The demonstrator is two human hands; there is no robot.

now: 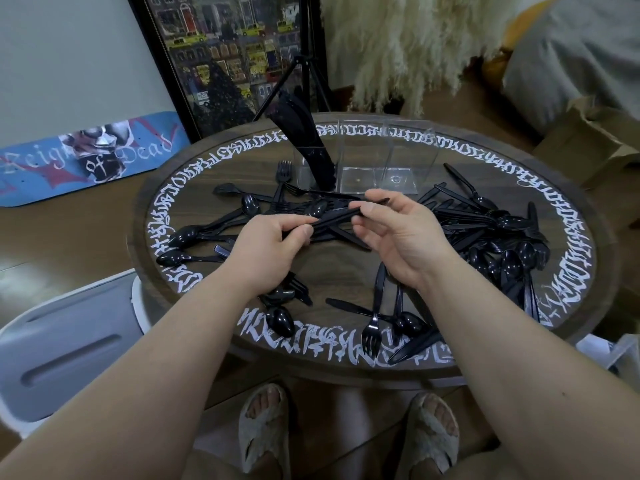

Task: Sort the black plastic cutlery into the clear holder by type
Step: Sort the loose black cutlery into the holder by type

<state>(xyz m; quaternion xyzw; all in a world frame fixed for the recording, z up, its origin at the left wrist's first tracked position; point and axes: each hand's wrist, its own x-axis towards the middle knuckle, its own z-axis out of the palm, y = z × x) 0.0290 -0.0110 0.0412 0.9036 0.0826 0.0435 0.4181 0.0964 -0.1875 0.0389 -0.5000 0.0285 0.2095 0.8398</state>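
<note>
Over table (346,268), handheld cutlery (334,219) lengthwise left-right

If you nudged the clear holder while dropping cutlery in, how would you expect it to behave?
The holder is thin clear plastic, so probably light and easy to slide on the smooth table. Only its left compartment holds a leaning bundle of cutlery, so it may tip leftward. Its hard walls probably would not flex.

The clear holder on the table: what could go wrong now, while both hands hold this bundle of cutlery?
1. The clear holder has cutlery only in its left compartment, leaning outward; adding more there might tip it.
2. The left hand and right hand hold a loose bundle of black pieces; one could slip.
3. A fork lies near the table edge and might fall.
</note>
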